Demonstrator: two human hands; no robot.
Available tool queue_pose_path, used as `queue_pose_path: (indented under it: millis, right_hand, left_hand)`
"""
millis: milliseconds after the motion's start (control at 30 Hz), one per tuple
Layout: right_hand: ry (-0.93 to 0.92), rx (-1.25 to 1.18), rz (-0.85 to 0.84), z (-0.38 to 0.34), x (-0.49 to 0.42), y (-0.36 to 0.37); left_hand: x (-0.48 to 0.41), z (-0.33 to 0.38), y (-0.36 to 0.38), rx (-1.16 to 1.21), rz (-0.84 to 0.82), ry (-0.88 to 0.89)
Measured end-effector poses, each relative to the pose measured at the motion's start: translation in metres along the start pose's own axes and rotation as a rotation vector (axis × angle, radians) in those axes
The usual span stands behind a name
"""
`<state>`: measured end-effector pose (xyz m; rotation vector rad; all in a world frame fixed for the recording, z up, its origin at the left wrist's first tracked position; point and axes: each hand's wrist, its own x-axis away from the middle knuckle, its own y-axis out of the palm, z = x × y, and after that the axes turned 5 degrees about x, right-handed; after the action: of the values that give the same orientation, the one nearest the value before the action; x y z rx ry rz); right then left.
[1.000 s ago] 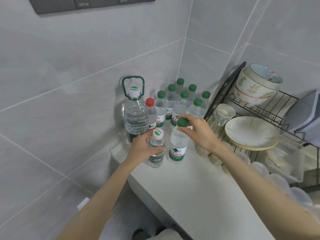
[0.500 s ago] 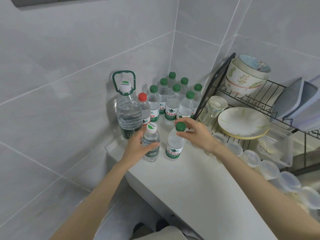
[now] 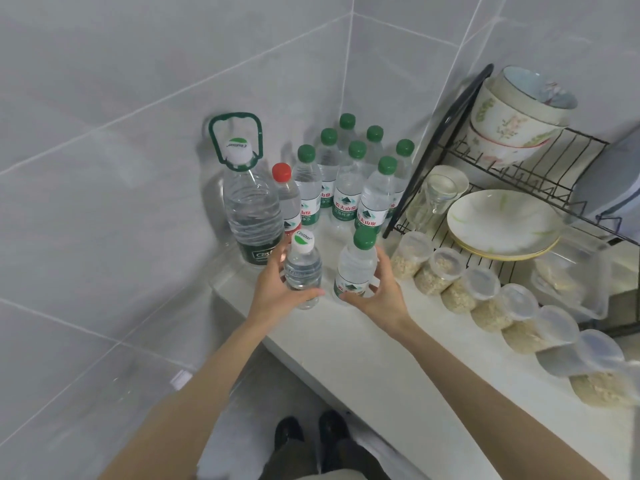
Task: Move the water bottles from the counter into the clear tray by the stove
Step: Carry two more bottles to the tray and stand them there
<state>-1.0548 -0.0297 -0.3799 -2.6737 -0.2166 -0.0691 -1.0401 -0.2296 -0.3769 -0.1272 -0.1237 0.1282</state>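
Observation:
My left hand [image 3: 277, 292] grips a small white-capped water bottle [image 3: 303, 268] near the counter's left end. My right hand [image 3: 377, 292] wraps around the lower body of a green-capped water bottle [image 3: 356, 265] beside it. Behind them, in the tiled corner, stand several more green-capped bottles [image 3: 349, 192], a red-capped bottle [image 3: 287, 199] and a large jug [image 3: 251, 216] with a green carry handle. No clear tray by a stove shows in this view.
A black wire dish rack [image 3: 540, 161] on the right holds stacked bowls [image 3: 516, 116], plates [image 3: 502, 220] and a glass [image 3: 433, 199]. A row of lidded plastic tubs of grain [image 3: 485, 299] lines the white counter [image 3: 398, 368]. The counter's left edge drops to the floor.
My right hand slid from the green cap down to the bottle's body. My left hand closed more fully around the small bottle. The view drew closer.

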Motion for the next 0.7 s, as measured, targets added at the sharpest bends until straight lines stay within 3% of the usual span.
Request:
queue_pose_path:
  millis: [133,400,700]
  right_hand:
    - [0.078,-0.024,0.108,0.007,-0.003,0.011]
    - [0.063,-0.004,0.108,0.008,-0.010,0.008]
    - [0.055,-0.045,0.094,-0.005,-0.017,-0.009]
  left_hand:
    - [0.001,-0.007,0.008,-0.011,0.059,-0.007]
    - [0.001,-0.018,0.012,-0.030,0.156,0.034]
    - [0.004,0.014,0.015,-0.144,0.066,0.044]
